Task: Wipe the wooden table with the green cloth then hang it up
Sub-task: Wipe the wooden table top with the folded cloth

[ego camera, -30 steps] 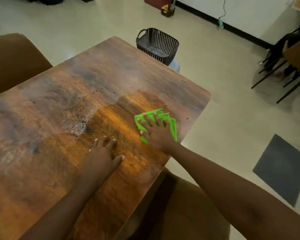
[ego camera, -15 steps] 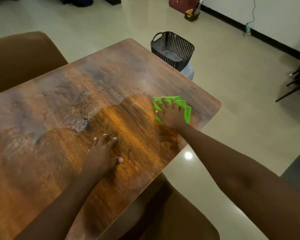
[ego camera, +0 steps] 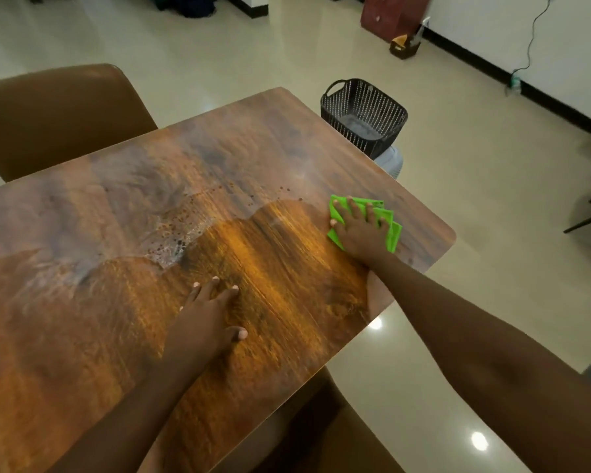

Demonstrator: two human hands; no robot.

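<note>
One green cloth (ego camera: 394,233), folded into a few fanned layers, lies flat on the wooden worktop (ego camera: 116,336) at the centre right of the frame, near the worktop's rounded right corner. The right hand (ego camera: 360,233) presses down on it with straight, spread fingers, palm on the fabric, not curled round it. The left hand (ego camera: 205,322) rests flat and open on bare wood at lower centre, palm down, fingers straight and pointing toward the top of the frame, well apart from the cloth. Between the two hands the wood shows as a brighter orange band; above and to the left of it the surface is duller, with a glossy patch and a scatter of small dark specks (ego camera: 178,230) too many and too small to count. Two brown chairs stand at the worktop: one (ego camera: 55,121) at upper left, one (ego camera: 321,438) at the bottom edge. One black perforated basket (ego camera: 389,131) stands just past the worktop's far corner, above a pale object only partly seen. On the pale glossy floor (ego camera: 492,186) two bright light spots show at lower right. At upper right stand one reddish cabinet (ego camera: 393,15) and one small box (ego camera: 405,46).
</note>
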